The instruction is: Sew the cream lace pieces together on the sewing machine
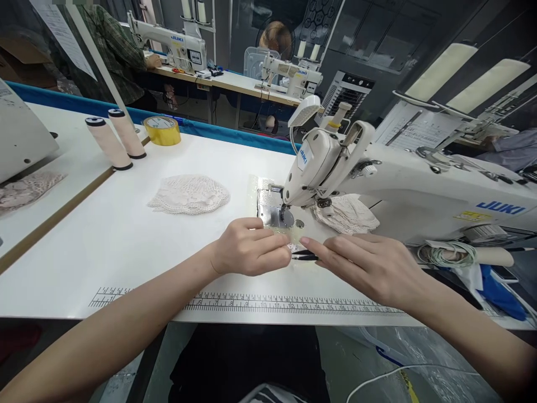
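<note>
In front of the sewing machine's needle plate, my left hand is closed in a pinch. A small pale piece of lace shows at its fingertips, mostly hidden by them. My right hand comes in from the right with fingers extended forward, closed round black tweezers whose tips point left toward the lace. The tweezers' rear part is hidden under the hand. Above both hands stands the white sewing machine head, its presser foot over the plate.
A pale lace piece lies left of the machine, and more lace sits under its arm. Thread cones and yellow tape stand back left. A printed ruler follows the front edge. Another person's sleeve is behind.
</note>
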### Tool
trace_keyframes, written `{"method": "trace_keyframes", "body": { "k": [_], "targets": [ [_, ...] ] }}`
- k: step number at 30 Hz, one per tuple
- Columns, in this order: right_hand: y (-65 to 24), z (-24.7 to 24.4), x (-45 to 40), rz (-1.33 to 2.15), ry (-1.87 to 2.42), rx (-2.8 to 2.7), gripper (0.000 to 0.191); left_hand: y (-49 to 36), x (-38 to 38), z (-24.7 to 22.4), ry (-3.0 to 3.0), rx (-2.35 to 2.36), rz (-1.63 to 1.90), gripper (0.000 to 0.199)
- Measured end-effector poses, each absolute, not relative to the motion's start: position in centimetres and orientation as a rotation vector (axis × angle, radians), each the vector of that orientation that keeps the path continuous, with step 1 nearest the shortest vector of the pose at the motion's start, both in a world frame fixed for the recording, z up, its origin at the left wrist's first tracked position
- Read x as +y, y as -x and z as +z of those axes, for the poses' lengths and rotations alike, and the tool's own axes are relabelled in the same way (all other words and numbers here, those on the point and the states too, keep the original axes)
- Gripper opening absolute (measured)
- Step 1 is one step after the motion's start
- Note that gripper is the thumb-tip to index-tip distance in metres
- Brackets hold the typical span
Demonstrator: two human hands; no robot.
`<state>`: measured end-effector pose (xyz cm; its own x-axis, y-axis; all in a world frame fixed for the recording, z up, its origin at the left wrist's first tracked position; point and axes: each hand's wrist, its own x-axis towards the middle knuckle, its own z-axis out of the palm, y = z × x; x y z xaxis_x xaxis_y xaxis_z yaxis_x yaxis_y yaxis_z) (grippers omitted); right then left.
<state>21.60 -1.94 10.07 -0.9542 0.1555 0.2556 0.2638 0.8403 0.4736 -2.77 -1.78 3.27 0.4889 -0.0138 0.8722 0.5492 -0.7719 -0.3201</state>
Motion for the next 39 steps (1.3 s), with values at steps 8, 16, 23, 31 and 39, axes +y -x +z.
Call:
{"method": "trace_keyframes", "body": {
  "k": [8,16,23,31,39],
  "targets": [
    [-20.79,10.24,-2.24,-0.797,0.250,-2.841,0.035,2.72,-1.76,3.23,2.158,-0.433,-1.283,0.028],
    [-21.00,10.33,-2.33,-0.745,0.212,-2.833,0.033,2.77,-1.75,3.24,2.152,-0.425,-1.295,0.029],
    [-21.73,10.07,-2.11,-0.746,0.372,-2.779,0.036,2.86,-1.82,3.36,2.167,-0.420,-1.275,0.026],
    [-21.47,9.82,-2.14,-0.713,0.382,-2.818,0.037,2.70,-1.76,3.41,2.153,-0.418,-1.280,0.028],
    [-21.42,9.61,-2.06,-0.694,0.388,-2.812,0.036,2.68,-1.80,3.36,2.153,-0.418,-1.305,0.028]
  ]
}}
